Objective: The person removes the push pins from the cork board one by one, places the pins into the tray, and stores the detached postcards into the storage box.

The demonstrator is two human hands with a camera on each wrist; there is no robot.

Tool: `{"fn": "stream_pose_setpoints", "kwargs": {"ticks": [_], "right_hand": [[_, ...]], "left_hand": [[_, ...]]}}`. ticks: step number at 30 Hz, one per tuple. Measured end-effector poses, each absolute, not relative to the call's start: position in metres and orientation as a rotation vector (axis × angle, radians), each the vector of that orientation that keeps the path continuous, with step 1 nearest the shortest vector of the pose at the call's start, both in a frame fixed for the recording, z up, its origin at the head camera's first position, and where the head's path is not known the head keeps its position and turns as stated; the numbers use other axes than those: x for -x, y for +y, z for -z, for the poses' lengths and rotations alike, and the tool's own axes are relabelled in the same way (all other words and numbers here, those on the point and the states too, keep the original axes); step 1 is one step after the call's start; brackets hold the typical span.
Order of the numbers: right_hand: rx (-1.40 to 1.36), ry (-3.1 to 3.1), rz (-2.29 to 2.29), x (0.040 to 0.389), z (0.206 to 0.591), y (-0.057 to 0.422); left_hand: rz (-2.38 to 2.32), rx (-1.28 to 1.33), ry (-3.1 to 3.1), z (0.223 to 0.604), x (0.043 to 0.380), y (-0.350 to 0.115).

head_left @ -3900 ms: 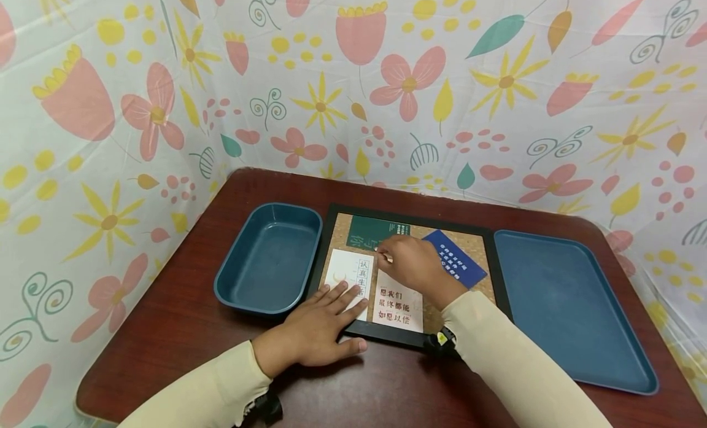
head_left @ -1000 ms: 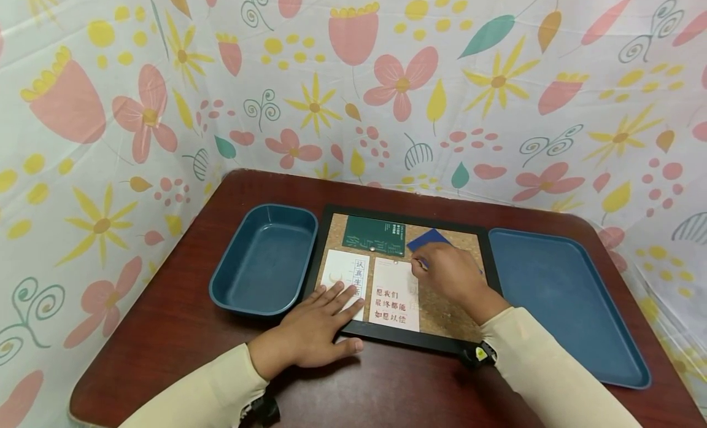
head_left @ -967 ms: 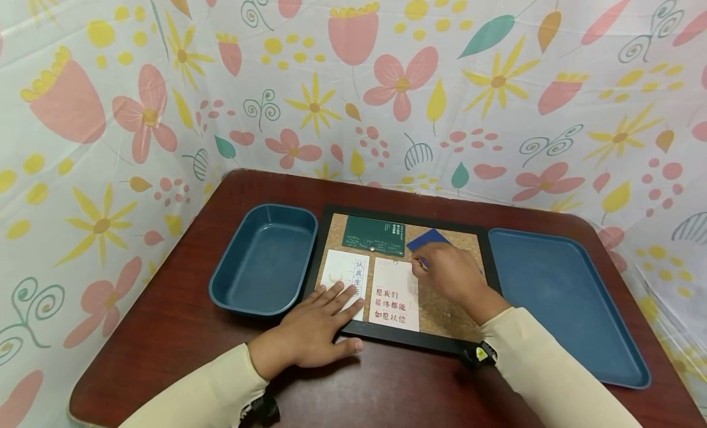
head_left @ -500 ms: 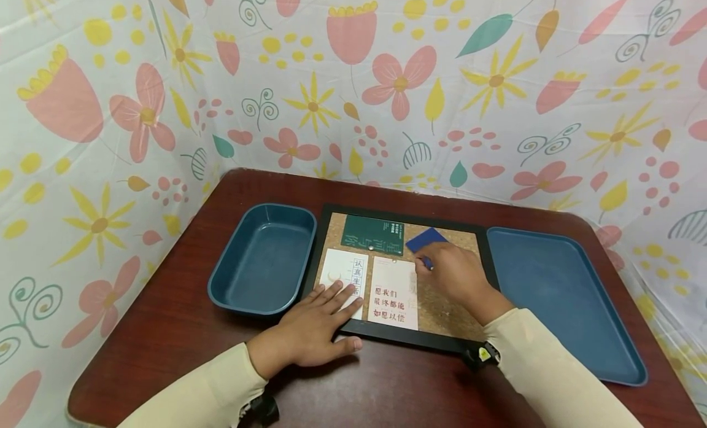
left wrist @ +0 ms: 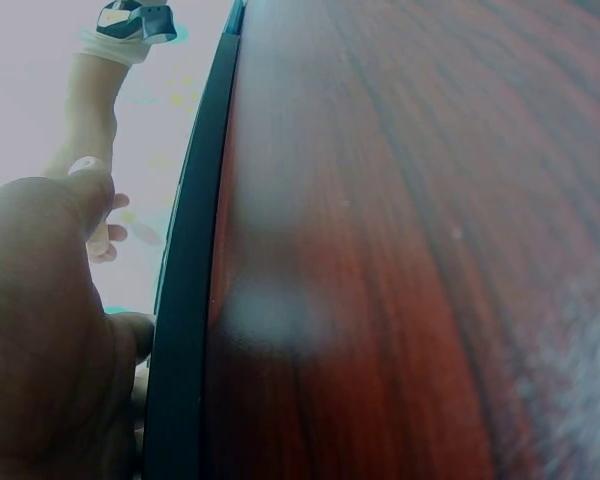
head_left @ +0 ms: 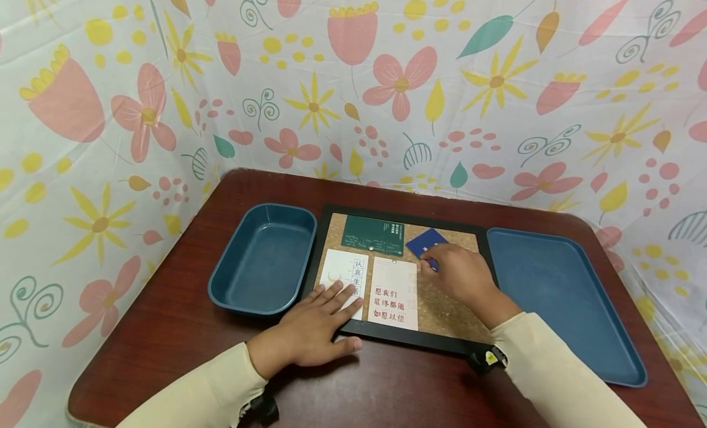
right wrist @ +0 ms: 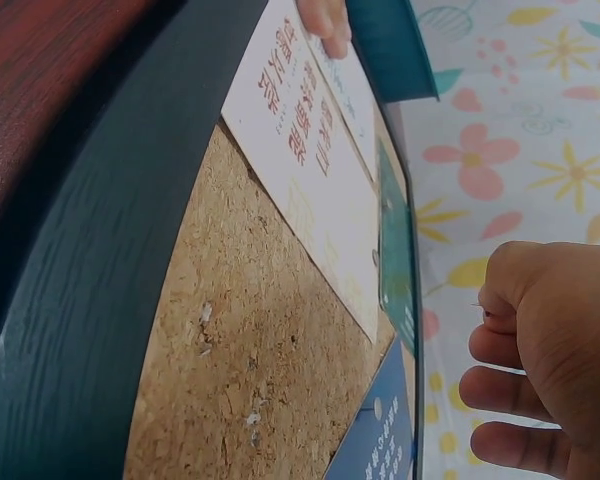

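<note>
My left hand (head_left: 315, 330) lies spread over the lower part of a white card (head_left: 345, 268) and the board's black frame, thumb on the table. My right hand (head_left: 461, 277) is above the blue card (head_left: 425, 240), which it partly covers in the head view. In the right wrist view, its thumb and forefinger pinch a tiny thumbtack (right wrist: 480, 305), of which only a thin point shows; the other fingers are curled. A green card (head_left: 381, 233) and a pink-white card (head_left: 393, 296) lie on the cork board (head_left: 447, 311), with small silvery tacks at their edges.
A deep blue tray (head_left: 262, 259) stands left of the board on the dark red wooden table (head_left: 182, 342). To the right lies a flat blue tray (head_left: 563, 293). A flower-print curtain (head_left: 353, 96) hangs behind and at the left side.
From the green card's lower edge, my right hand has moved right to the blue card, uncovering a tack. Within the last second it shifts slightly further right. My left hand stays in place.
</note>
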State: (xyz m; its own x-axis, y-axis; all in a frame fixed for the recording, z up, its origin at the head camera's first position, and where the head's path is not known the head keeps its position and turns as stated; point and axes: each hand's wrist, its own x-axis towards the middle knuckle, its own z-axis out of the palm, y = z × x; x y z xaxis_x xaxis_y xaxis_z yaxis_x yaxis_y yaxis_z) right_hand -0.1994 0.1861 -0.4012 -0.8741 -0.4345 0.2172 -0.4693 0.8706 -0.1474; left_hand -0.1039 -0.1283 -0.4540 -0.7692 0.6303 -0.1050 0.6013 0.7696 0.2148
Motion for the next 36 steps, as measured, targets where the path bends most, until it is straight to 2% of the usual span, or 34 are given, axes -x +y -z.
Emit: {"fn": "stream_pose_setpoints", "kwargs": {"ticks": [36], "right_hand": [[-0.65,-2.836,-0.277,0.192,0.403,0.212]], "left_hand": [[-0.266,-0.965,2.777,0.451,0.103,-0.128]]}}
